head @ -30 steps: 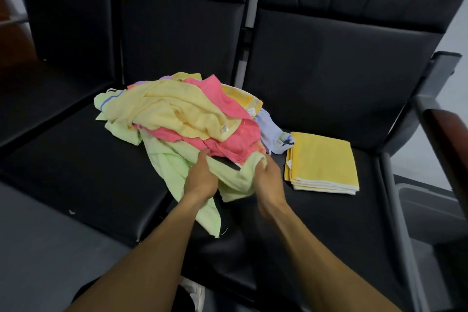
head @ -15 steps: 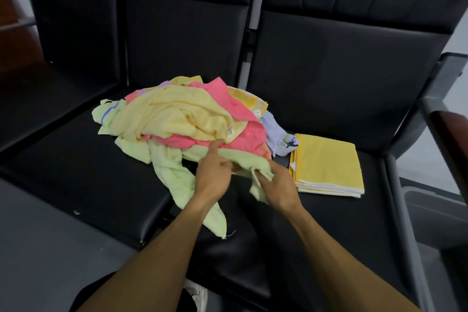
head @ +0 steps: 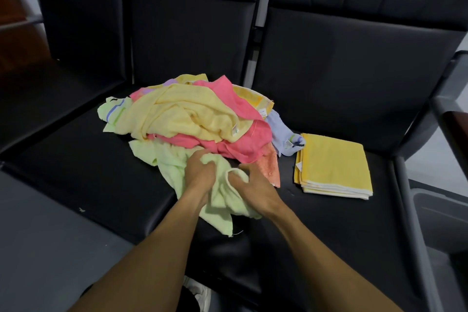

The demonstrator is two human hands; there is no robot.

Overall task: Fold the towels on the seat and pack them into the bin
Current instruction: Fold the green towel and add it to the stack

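Both hands are on the light green towel (head: 222, 192) at the front edge of the black seat (head: 76, 167), right at the near side of the pile. The left hand (head: 198, 175) has its fingers curled into a bunch of the cloth, and the right hand (head: 255, 185) grasps a fold of the same towel beside it, fingers bent around the fabric. One corner of the green towel hangs down over the seat's front edge.

Behind the hands sits the loose pile: a pale yellow towel (head: 182, 114) draped on top, a pink towel (head: 228, 144) under and around it, an orange cloth (head: 272, 164) poking out on the right, and a lavender towel (head: 281, 134) trailing toward the next seat. There, well apart from the hands, lies a neatly folded yellow towel (head: 334, 164), flat on the cushion. A grey bin (head: 440, 215) shows at the far right edge, beside the seat.
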